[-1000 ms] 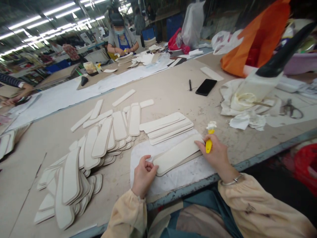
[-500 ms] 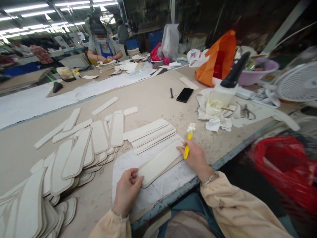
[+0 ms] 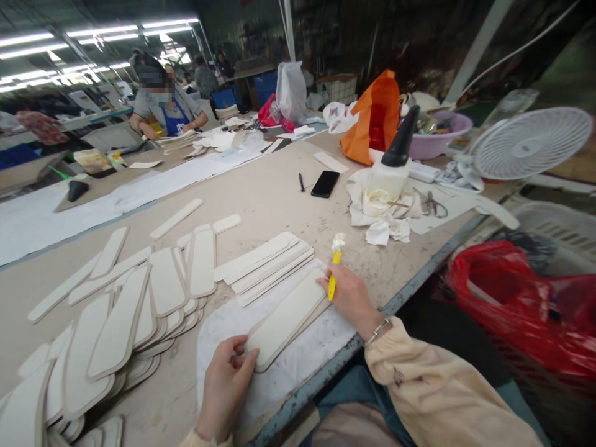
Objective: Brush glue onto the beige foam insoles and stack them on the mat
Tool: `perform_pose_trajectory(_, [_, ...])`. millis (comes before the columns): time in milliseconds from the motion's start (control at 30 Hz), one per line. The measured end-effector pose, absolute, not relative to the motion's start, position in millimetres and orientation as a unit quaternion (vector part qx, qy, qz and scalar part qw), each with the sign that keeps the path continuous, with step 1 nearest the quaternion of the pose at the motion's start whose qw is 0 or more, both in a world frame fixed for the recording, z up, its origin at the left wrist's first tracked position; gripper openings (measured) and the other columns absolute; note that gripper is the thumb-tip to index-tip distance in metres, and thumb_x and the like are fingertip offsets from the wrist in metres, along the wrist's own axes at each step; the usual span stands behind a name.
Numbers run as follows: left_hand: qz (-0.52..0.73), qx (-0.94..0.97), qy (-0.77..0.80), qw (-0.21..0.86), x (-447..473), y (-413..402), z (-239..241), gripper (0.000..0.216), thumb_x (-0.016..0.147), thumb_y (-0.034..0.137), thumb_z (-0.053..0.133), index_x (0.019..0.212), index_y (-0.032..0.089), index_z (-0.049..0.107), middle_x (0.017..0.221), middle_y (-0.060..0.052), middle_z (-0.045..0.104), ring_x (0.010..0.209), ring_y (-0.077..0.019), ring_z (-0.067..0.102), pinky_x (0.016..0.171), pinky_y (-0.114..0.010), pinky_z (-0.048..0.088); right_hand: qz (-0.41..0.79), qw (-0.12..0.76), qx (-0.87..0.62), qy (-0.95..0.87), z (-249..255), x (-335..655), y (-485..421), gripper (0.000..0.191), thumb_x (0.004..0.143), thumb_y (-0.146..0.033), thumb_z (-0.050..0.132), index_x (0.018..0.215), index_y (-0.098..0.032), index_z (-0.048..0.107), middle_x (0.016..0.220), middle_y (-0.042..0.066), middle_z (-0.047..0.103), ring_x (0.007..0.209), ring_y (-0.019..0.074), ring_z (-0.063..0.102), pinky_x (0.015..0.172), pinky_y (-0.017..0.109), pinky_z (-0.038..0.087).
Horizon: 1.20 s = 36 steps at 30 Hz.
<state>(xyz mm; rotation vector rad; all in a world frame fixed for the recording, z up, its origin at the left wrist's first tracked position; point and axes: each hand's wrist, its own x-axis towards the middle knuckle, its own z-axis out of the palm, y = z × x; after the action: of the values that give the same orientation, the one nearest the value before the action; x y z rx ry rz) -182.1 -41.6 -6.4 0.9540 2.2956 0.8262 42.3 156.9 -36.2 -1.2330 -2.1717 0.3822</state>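
A long cream strip with rounded ends (image 3: 286, 316) lies on a white mat (image 3: 279, 366) at the table's near edge. My left hand (image 3: 226, 385) pinches its near end between thumb and fingers. My right hand (image 3: 350, 297) rests at the strip's far end, closed around a yellow-handled glue brush (image 3: 334, 273) whose white bristles point away from me. A small stack of similar strips (image 3: 265, 264) sits just beyond the mat.
Many overlapping cream strips (image 3: 121, 310) spread over the left of the table. A glue bottle with black nozzle (image 3: 391, 167), scissors (image 3: 433, 205), a black phone (image 3: 325, 184), an orange bag (image 3: 372, 118) and a white fan (image 3: 526, 143) stand right. Another person (image 3: 162, 105) works at the far end. A red bag (image 3: 512, 304) hangs off the table's edge.
The view has swung to the right, bringing the fan and red bag into sight. Both hands stay on the strip, holding it as before.
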Motion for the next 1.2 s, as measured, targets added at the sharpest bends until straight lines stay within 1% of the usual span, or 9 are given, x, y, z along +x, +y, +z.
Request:
perform_pose_trajectory(200, [0.271,0.366,0.855,0.246,-183,-41,-4,0.055,0.067,0.061,0.060,0.101,0.019,0.058,0.089,-0.003,0.059,0.058,-0.0171,0.060,0.063,-0.036,0.049,0.106,0.321,-0.451,-0.826,-34,44,157,0.006,0.090,-0.024,0.054,0.093,-0.019,0.055,0.085,0.008,0.064,0.082,0.0229,0.059,0.070,0.032,0.046])
perform_pose_trajectory(367, [0.254,0.359,0.863,0.249,-184,-38,-2,0.057,0.063,0.064,0.060,0.098,0.020,0.059,0.085,-0.002,0.062,0.057,-0.0190,0.061,0.059,-0.034,0.046,0.152,0.362,-0.267,-0.880,-28,36,135,0.008,0.090,-0.025,0.056,0.094,-0.019,0.053,0.110,0.010,0.065,0.103,0.0202,0.058,0.094,0.035,0.043])
perform_pose_trajectory(467, [0.252,0.354,0.862,0.262,-186,-39,-4,0.057,0.061,0.065,0.061,0.097,0.020,0.058,0.079,0.000,0.061,0.054,-0.0182,0.059,0.055,-0.032,0.045,0.187,0.313,-0.163,-0.917,-24,28,118,0.015,0.091,-0.035,0.056,0.089,-0.020,0.052,0.114,0.007,0.064,0.109,0.0176,0.056,0.104,0.037,0.037])
perform_pose_trajectory(533, [0.260,0.351,0.859,0.267,-186,-39,-5,0.056,0.061,0.064,0.061,0.097,0.021,0.058,0.077,0.001,0.060,0.053,-0.0171,0.058,0.053,-0.031,0.044,0.195,0.275,-0.157,-0.928,-24,26,113,0.018,0.091,-0.038,0.055,0.088,-0.020,0.052,0.113,0.006,0.065,0.110,0.0173,0.057,0.107,0.039,0.034])
perform_pose_trajectory(633, [0.278,0.348,0.853,0.273,-182,-38,-2,0.052,0.063,0.062,0.061,0.096,0.021,0.058,0.076,0.002,0.058,0.051,-0.0162,0.057,0.052,-0.030,0.043,0.194,0.260,-0.213,-0.922,-27,34,120,0.020,0.088,-0.039,0.059,0.092,-0.020,0.054,0.113,0.008,0.064,0.110,0.0191,0.057,0.107,0.041,0.034])
perform_pose_trajectory(767, [0.297,0.339,0.852,0.267,-175,-34,6,0.049,0.062,0.059,0.064,0.093,0.021,0.059,0.068,0.004,0.057,0.052,-0.0167,0.058,0.054,-0.030,0.043,0.173,0.273,-0.315,-0.892,-29,53,144,0.027,0.086,-0.033,0.063,0.106,-0.018,0.055,0.105,0.010,0.066,0.108,0.0229,0.058,0.105,0.044,0.038])
perform_pose_trajectory(933, [0.362,0.280,0.842,0.284,-173,-36,6,0.054,0.056,0.054,0.074,0.094,0.018,0.061,0.060,0.004,0.058,0.056,-0.0169,0.057,0.056,-0.028,0.044,0.167,0.351,-0.361,-0.848,-29,69,156,0.019,0.088,-0.027,0.058,0.106,-0.020,0.054,0.092,0.007,0.066,0.098,0.0240,0.062,0.103,0.047,0.040])
perform_pose_trajectory(1067, [0.457,0.241,0.802,0.301,-172,-38,8,0.046,0.056,0.045,0.079,0.088,0.017,0.063,0.070,0.000,0.064,0.065,-0.0152,0.059,0.060,-0.025,0.045,0.216,0.414,-0.358,-0.808,-28,73,153,0.021,0.087,-0.026,0.059,0.107,-0.021,0.052,0.098,0.008,0.066,0.104,0.0243,0.061,0.095,0.042,0.048])
perform_pose_trajectory(1200, [0.593,0.222,0.700,0.331,-164,-23,28,0.034,0.061,0.039,0.078,0.082,0.018,0.062,0.072,0.001,0.064,0.065,-0.0130,0.057,0.058,-0.023,0.044,0.285,0.427,-0.367,-0.776,-22,75,151,0.030,0.084,-0.031,0.064,0.108,-0.023,0.048,0.112,0.009,0.065,0.102,0.0237,0.064,0.085,0.040,0.053])
